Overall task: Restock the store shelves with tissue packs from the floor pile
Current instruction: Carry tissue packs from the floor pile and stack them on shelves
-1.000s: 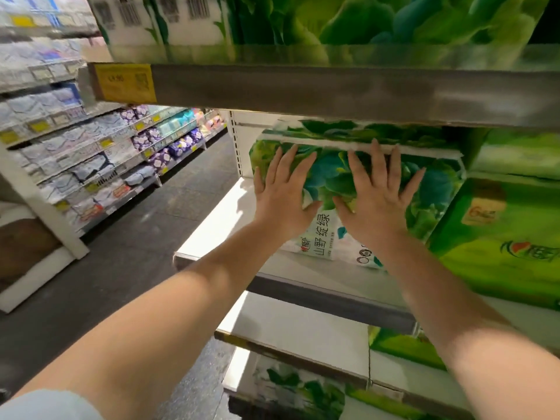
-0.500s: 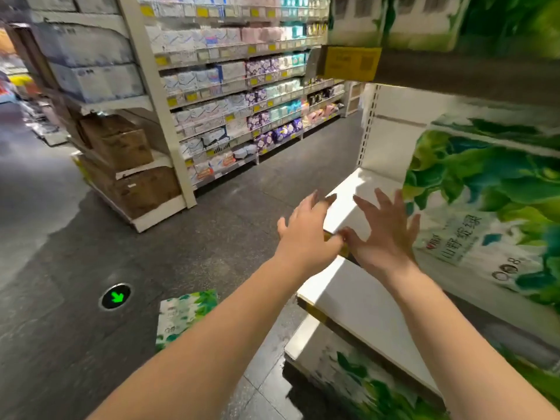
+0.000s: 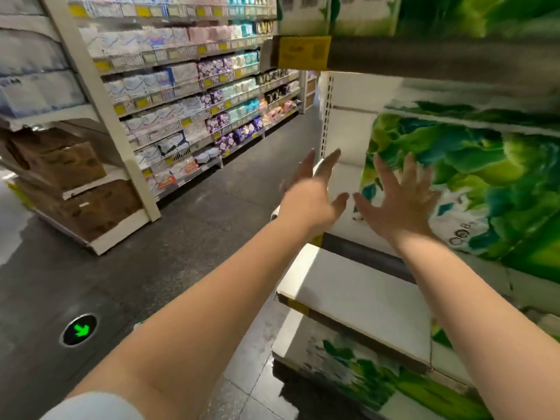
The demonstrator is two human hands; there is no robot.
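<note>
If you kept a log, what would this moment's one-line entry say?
left hand: open, empty | right hand: open, empty, in front of green leaf-print tissue pack | pack: on white shelf

Green arrow sign in floor — "008" on tissue pack

On my right I see a white shelf carrying a green-printed tissue pack that sits on it to the right, its left part bare; the board below is bare white at its near end; under that, another green-leafed pack lies at the bottom level, with one more on the top shelf above a yellow tag. The dark floor carries a green arrow light; across the aisle, racks hold rows of small packets and brown cartons lower down.
</note>
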